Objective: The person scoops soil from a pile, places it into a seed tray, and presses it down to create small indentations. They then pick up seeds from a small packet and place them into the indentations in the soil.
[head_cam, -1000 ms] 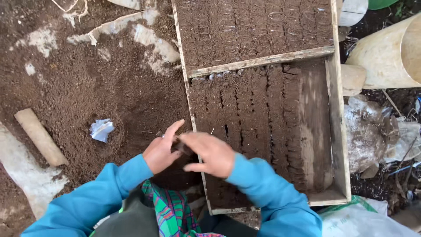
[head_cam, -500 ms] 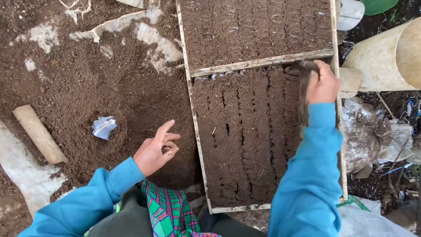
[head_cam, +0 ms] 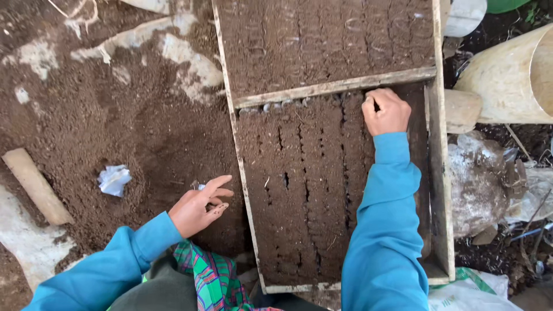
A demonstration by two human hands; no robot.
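Note:
A long wooden tray (head_cam: 440,173) holds tight rows of small soil-filled bags (head_cam: 305,190). My right hand (head_cam: 385,111) is curled in a fist at the far end of the rightmost row, just below the cross slat (head_cam: 334,86). Its fingers are closed on a dark soil-filled bag that they mostly hide. A bare strip of tray floor (head_cam: 419,173) runs to the right of that row. My left hand (head_cam: 199,208) hovers with fingers spread over the loose soil heap (head_cam: 115,115) to the left of the tray, next to a small pale scrap (head_cam: 199,186), and holds nothing.
Beyond the slat, a second compartment (head_cam: 322,40) is full of soil-filled bags. A crumpled whitish plastic bit (head_cam: 114,179) and a short wooden billet (head_cam: 33,185) lie on the soil at the left. At the right are a pale cylinder (head_cam: 512,75) and dirty plastic sacks (head_cam: 489,178).
Both hands were together near the tray's front edge on a small dark bag. The right hand carried it to the far end of the rightmost row; the left stayed over the soil heap.

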